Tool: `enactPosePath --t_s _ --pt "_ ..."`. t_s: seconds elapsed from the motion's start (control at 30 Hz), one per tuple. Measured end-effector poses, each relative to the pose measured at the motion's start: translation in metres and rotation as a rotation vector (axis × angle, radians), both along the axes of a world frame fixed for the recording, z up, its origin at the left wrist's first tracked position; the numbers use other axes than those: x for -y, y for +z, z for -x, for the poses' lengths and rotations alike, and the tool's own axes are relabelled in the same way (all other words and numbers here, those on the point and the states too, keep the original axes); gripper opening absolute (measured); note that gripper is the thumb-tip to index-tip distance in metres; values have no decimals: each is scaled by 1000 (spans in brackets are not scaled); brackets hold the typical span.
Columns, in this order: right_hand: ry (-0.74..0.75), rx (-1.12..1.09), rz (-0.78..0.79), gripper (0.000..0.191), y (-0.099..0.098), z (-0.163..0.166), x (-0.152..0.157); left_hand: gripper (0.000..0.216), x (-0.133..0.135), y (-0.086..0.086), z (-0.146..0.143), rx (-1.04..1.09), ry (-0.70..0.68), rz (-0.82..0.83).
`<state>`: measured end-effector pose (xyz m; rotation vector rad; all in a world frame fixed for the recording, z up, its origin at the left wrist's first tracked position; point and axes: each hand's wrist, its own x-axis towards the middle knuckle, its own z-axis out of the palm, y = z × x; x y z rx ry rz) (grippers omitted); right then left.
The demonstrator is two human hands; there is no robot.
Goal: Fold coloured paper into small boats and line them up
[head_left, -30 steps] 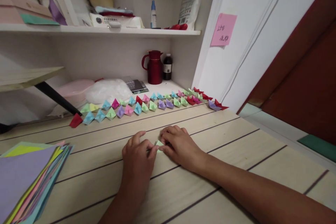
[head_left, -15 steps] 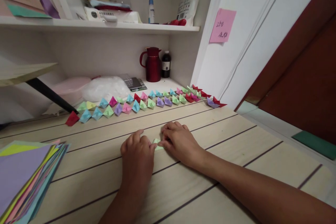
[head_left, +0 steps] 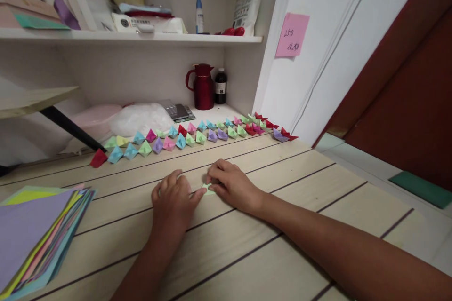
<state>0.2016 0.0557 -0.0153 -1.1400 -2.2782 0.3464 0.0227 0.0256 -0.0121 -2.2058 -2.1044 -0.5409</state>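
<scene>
A small piece of folded light-green paper (head_left: 209, 191) lies on the wooden table between my two hands, partly covered by fingers. My left hand (head_left: 174, 197) has its thumb on the paper's left side, its other fingers curled above the tabletop. From the right, my right hand (head_left: 231, 186) pinches the paper between thumb and bent fingers. Beyond the hands, folded paper boats (head_left: 169, 144) in several colours stand in two long rows across the back of the table.
A stack of coloured paper (head_left: 38, 235) lies at the left. Behind the boats are a clear plastic bag (head_left: 143, 120), a red jug (head_left: 204, 87) and a dark bottle (head_left: 221, 87). A black leg (head_left: 74, 127) holds a small raised board at left.
My left hand has shifted left and its thumb now stretches out onto the paper. My right hand is still at the paper, a little further left in view. The view has tilted slightly.
</scene>
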Motion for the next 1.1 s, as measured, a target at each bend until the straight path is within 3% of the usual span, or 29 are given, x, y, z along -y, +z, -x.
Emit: enactPosePath --t_s 0.2,0.27,0.37,0.5,0.67,0.87,1.0,1.1 --pt "95 -13 12 12 -1 -4 -5 10 -6 -3 24 185 -115 -79" --pt "130 9 18 13 2 -9 -6 23 -8 -2 26 225 -227 -150" --pt "175 101 15 18 11 -19 -6 36 -7 -1 23 69 -388 -178" --pt "241 314 3 31 27 -31 2 40 3 -1 15 -118 -501 19" --pt "247 500 29 52 37 -32 19 63 21 4 10 -160 -454 265" --pt "258 543 131 71 37 -34 23 68 26 10 5 -204 -402 333" --pt "308 509 220 63 47 -41 19 67 26 15 2 -219 -371 375" --pt "275 448 227 42 53 -40 15 67 25 16 4 -218 -378 401"
